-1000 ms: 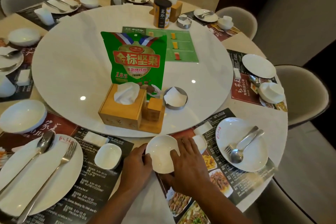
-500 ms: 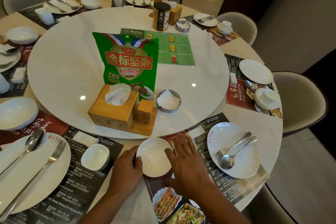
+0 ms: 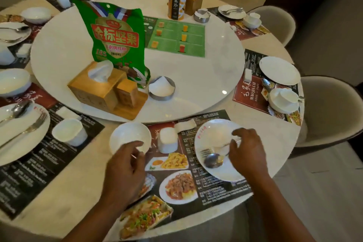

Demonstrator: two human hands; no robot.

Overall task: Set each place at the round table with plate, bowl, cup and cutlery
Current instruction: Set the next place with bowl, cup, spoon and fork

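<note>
Two pieces in reach: my left grip (image 3: pixel 125 165) pinches the bowl (image 3: pixel 127 135) at its six o'clock rim; my right grip (image 3: pixel 246 153) curls over the plate (image 3: pixel 216 129) at three o'clock of the bowl, hold unclear. Likely slick, chippable china: take rims

Head camera looks down, close, over the round table (image 3: pixel 259 124).

The round beige counter (image 3: pixel 78 198) carries a white turntable (image 3: pixel 196 76) at its centre. Printed placemats ring its edge: a food-photo placemat (image 3: pixel 214 184) at the near edge, a black placemat (image 3: pixel 35 179) to its left and a red placemat (image 3: pixel 247 92) on the right. A white bowl (image 3: pixel 127 135) sits just beside the near mat.
</note>
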